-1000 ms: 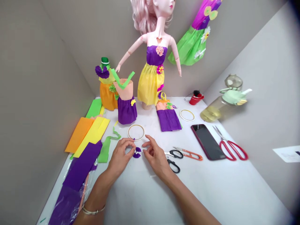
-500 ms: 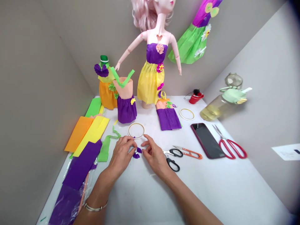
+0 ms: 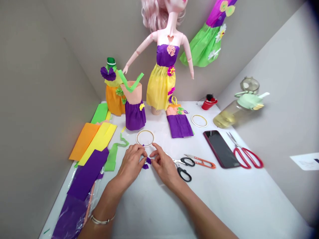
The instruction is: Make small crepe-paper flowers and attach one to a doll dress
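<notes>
A small piece of purple crepe paper (image 3: pixel 148 160) is between my two hands, low over the white table. My left hand (image 3: pixel 132 161) has its thumb and fingertips pinched at the paper's left edge. On the other side, my right hand (image 3: pixel 163 164) curls its thumb and middle finger at the right edge, the index finger stretched forward. Part of the paper is hidden by the fingertips. Just beyond the fingers lies a roll of double-sided tape (image 3: pixel 145 131). Black-handled scissors (image 3: pixel 184 172) rest beside my right hand, partly covered by it.
Orange thread snips (image 3: pixel 203 162), a phone (image 3: pixel 220 149), red-handled scissors (image 3: pixel 246 154) and a bottle (image 3: pixel 231 113) lie to the right. Coloured paper sheets (image 3: pixel 87 176) line the left edge. Behind stand a doll (image 3: pixel 161 83), a purple-skirted paper dress (image 3: pixel 134 114) and a second tape roll (image 3: pixel 199 116).
The fingers shift slightly around the purple paper, which shows a little less. The whole view has moved by a few pixels; the other things stay in place.
</notes>
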`<state>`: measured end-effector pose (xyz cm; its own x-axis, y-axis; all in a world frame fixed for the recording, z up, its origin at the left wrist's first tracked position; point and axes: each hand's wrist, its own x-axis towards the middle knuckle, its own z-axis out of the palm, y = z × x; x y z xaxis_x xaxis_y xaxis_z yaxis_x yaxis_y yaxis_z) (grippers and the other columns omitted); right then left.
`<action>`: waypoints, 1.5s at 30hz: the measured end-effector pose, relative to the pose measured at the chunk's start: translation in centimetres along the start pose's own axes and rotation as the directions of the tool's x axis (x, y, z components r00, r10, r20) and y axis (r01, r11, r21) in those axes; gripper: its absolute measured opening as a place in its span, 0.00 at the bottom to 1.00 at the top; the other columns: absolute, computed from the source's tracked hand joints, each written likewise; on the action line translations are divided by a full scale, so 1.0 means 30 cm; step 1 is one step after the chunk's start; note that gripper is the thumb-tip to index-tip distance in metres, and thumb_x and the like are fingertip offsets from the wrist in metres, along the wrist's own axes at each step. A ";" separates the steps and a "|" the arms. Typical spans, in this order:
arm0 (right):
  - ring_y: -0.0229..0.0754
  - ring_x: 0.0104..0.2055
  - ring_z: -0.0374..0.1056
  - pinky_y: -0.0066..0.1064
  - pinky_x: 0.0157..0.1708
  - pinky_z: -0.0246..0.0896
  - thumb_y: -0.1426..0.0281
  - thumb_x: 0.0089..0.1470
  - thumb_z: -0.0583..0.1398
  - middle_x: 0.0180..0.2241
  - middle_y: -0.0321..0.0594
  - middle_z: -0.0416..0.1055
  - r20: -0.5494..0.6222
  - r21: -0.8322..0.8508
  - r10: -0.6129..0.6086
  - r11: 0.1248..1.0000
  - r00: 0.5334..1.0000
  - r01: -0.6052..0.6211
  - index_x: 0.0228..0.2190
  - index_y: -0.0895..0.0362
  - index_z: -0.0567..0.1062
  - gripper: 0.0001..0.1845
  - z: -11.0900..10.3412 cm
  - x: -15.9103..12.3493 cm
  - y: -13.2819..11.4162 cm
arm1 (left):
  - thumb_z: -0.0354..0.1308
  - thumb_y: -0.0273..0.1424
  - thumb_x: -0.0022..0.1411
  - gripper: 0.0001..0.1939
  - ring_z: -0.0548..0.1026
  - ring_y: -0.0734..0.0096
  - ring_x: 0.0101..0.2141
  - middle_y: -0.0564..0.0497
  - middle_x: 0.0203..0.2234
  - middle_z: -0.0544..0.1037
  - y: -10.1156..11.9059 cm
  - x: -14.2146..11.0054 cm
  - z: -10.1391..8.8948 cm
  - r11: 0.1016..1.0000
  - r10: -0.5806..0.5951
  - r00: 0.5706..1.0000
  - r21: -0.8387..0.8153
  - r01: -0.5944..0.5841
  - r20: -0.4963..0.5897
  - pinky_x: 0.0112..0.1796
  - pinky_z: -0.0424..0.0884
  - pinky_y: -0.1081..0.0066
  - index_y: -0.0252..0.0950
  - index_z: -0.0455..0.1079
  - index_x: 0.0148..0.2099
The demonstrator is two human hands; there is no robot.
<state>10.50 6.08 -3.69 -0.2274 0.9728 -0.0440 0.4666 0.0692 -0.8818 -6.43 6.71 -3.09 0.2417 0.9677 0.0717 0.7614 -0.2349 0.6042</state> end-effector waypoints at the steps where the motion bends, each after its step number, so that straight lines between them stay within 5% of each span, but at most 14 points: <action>1: 0.34 0.26 0.65 0.28 0.32 0.64 0.79 0.51 0.56 0.39 0.34 0.73 0.000 -0.003 0.001 1.000 1.000 -0.001 0.58 0.50 0.61 0.33 0.000 -0.001 -0.001 | 0.55 0.24 0.61 0.07 0.69 0.59 0.45 0.48 0.43 0.73 -0.003 0.001 0.002 1.000 0.002 1.000 0.007 -0.002 -0.001 0.50 0.67 0.56 0.39 0.71 0.35; 21: 0.34 0.26 0.65 0.28 0.32 0.63 0.78 0.52 0.56 0.39 0.34 0.73 0.006 -0.013 0.010 1.000 1.000 -0.010 0.58 0.50 0.60 0.32 0.003 -0.006 0.004 | 0.57 0.24 0.58 0.06 0.70 0.57 0.44 0.47 0.39 0.73 0.032 0.010 0.014 0.998 -0.057 0.998 0.032 0.058 -0.038 0.48 0.67 0.56 0.39 0.71 0.29; 31: 0.34 0.26 0.64 0.27 0.29 0.61 0.74 0.53 0.57 0.40 0.36 0.73 0.014 0.196 0.005 0.981 1.000 -0.008 0.58 0.50 0.59 0.31 -0.010 -0.004 0.007 | 0.57 0.25 0.57 0.06 0.69 0.61 0.50 0.50 0.43 0.74 0.033 -0.009 -0.006 0.941 -0.195 0.980 -0.289 0.176 -0.036 0.53 0.65 0.58 0.40 0.71 0.31; 36: 0.36 0.27 0.64 0.30 0.32 0.63 0.77 0.52 0.54 0.39 0.36 0.73 -0.013 -0.041 0.013 0.999 1.000 -0.013 0.60 0.50 0.58 0.34 -0.019 -0.021 0.000 | 0.57 0.26 0.58 0.05 0.69 0.60 0.47 0.50 0.40 0.74 0.029 -0.013 -0.012 0.977 -0.159 0.984 -0.155 0.145 -0.077 0.51 0.65 0.58 0.40 0.72 0.31; 45: 0.40 0.32 0.68 0.33 0.33 0.63 0.78 0.52 0.55 0.41 0.38 0.72 0.068 -0.245 -0.072 0.965 0.995 0.087 0.63 0.50 0.51 0.39 -0.017 -0.035 -0.004 | 0.54 0.24 0.58 0.06 0.70 0.59 0.43 0.50 0.37 0.73 0.025 -0.043 -0.058 0.996 -0.084 0.990 -0.032 0.088 0.109 0.45 0.67 0.60 0.39 0.69 0.35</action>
<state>11.11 5.17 -3.30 -0.3182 0.9480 -0.0120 0.6406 0.2056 -0.7399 -7.23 5.44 -1.35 0.2407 0.9683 -0.0665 0.7599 -0.1454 0.6336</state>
